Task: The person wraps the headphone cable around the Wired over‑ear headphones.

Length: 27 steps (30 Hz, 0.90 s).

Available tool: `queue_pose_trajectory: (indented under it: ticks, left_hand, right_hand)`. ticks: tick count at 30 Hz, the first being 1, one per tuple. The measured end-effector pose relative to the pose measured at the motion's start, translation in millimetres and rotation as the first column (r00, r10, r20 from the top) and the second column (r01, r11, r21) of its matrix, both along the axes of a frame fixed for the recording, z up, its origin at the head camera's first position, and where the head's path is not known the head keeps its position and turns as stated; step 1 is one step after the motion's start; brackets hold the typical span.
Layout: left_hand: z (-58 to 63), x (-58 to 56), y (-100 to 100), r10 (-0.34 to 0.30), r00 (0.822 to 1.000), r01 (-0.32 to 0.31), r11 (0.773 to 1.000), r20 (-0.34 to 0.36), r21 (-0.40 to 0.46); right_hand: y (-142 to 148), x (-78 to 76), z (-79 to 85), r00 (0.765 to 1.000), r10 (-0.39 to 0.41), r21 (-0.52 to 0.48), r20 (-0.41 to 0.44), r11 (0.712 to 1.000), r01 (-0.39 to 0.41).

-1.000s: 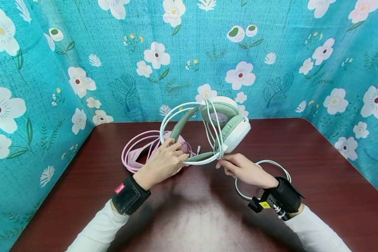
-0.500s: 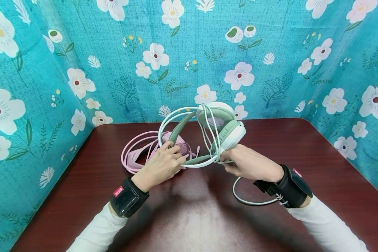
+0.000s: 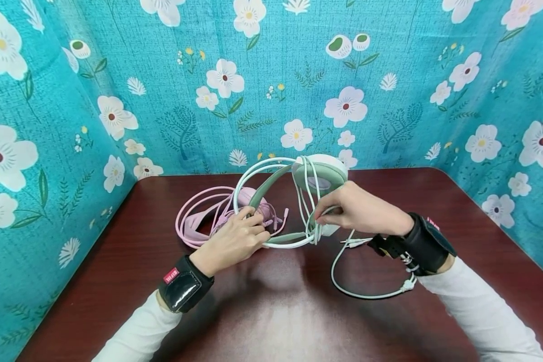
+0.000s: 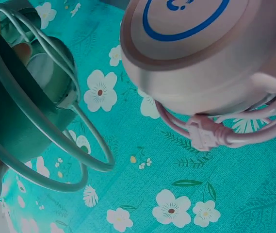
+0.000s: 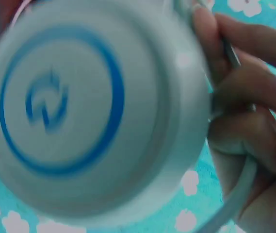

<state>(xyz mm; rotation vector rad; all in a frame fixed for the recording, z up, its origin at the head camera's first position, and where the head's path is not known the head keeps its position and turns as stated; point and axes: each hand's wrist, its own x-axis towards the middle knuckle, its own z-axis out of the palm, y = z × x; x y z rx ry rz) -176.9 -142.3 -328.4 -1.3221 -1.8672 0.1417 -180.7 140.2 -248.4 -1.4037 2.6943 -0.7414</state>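
White and green headphones (image 3: pixel 320 177) are held up over the table in the head view. My left hand (image 3: pixel 231 239) grips their headband on the left side. A pale green cable (image 3: pixel 314 235) is wound several times around the headband beside the ear cups. My right hand (image 3: pixel 359 208) pinches this cable near the windings and covers much of the nearer ear cup. In the right wrist view, that ear cup's white outer shell (image 5: pixel 94 121) shows a blue ring, and the cable runs through the curled fingers. The cable's loose end (image 3: pixel 366 296) trails to the right, with a splitter and plugs.
Pink headphones (image 3: pixel 194 226) with their own pink cable lie on the dark red table (image 3: pixel 117 301), behind my left hand. Their pink ear cup (image 4: pixel 196 73) looms close in the left wrist view. A turquoise flowered curtain (image 3: pixel 271 100) stands behind and along both sides.
My right hand has moved from under the headband up around its right side, with the cable. The cable's loop on the table has shrunk, and its plugs now show. The headphones sit slightly lower.
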Motion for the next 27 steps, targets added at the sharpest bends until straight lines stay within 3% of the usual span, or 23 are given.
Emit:
queue_pose_trajectory:
  ticks: [8,13,19,27]
  left_hand:
    - [-1.0,3.3,-1.6,-0.013,1.0,0.013,1.0,-0.008,-0.002]
    - [-1.2,5.8,-0.5,-0.061,0.998,0.06,0.998,0.006,0.012]
    - [-0.1,7.3,0.3,-0.055,0.998,0.055,0.998,0.007,0.007]
    - [-1.2,9.2,1.1,-0.086,0.996,0.085,0.996,0.021,0.015]
  right_hand:
    - [11.8,-15.9,10.6,0.998,-0.066,-0.035,-0.02,0.997,0.065]
    - [26.2,-30.8,12.4,0.991,-0.112,-0.138,0.074,0.983,0.121]
    - [31.4,-39.4,9.8,0.976,-0.16,-0.193,0.147,0.963,0.187]
    - [39.8,-55.1,-3.5,0.97,-0.139,-0.384,0.202,0.899,0.208]
